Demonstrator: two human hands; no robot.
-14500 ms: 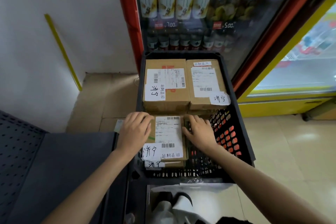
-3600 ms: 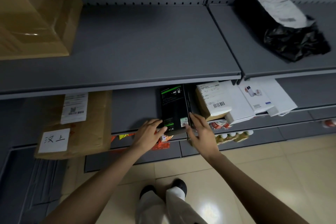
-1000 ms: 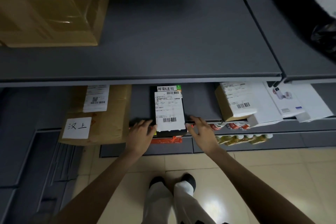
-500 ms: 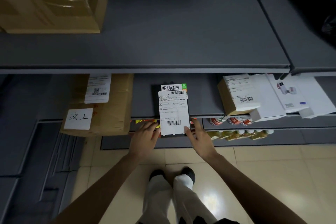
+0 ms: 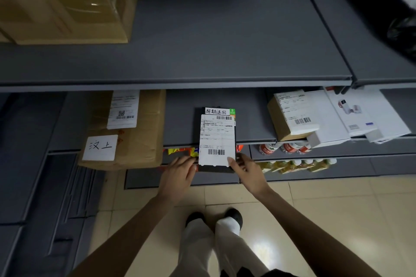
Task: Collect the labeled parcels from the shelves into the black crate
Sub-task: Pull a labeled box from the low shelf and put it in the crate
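- Head view: left hand [image 5: 180,173] and right hand [image 5: 248,172] pinch the near corners of the black labeled parcel [image 5: 216,139].
- Such a shallow corner hold could let it slip while clearing the shelf edge [image 5: 256,141].

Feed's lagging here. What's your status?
Both hands, left and right, grip black labeled parcel at shelf edge. Crate not in view. Nothing blocking.

Black parcel [image 5: 216,141] now nearer shelf edge
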